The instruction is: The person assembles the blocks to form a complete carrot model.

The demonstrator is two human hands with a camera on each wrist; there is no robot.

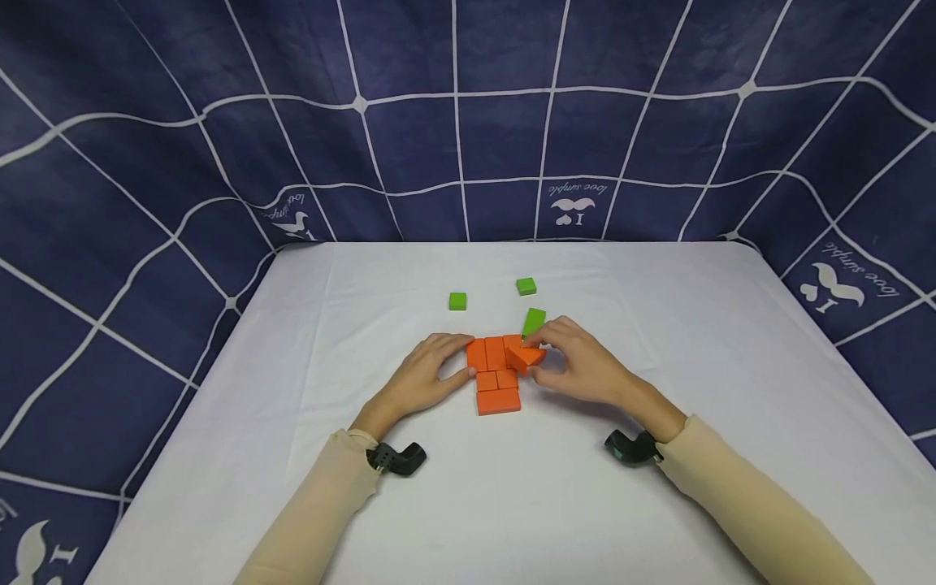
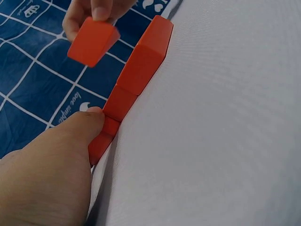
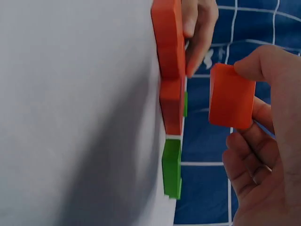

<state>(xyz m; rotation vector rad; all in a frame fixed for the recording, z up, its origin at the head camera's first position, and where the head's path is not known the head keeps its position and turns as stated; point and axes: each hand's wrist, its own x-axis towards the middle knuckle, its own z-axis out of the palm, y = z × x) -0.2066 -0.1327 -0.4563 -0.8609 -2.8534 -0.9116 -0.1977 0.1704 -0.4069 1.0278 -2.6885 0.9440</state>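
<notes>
Orange blocks lie together flat on the white table, a top row, two smaller blocks (image 1: pixel 497 379) below it and a wide block (image 1: pixel 499 401) nearest me. My left hand (image 1: pixel 415 375) is at the row's left end. Its thumb and forefinger hold the left orange block (image 1: pixel 476 354) at its near and far ends. My right hand (image 1: pixel 585 366) pinches a wedge-like orange block (image 3: pixel 232 96) between thumb and fingers. That block is tilted and raised over the row's right end, hiding part of it.
Beyond the orange blocks lie a green rectangular block (image 1: pixel 534 322) and two small green blocks, one on the left (image 1: pixel 457 301) and one on the right (image 1: pixel 526 286). A dark blue gridded cloth (image 1: pixel 504 138) hangs around the white table (image 1: pixel 409 520).
</notes>
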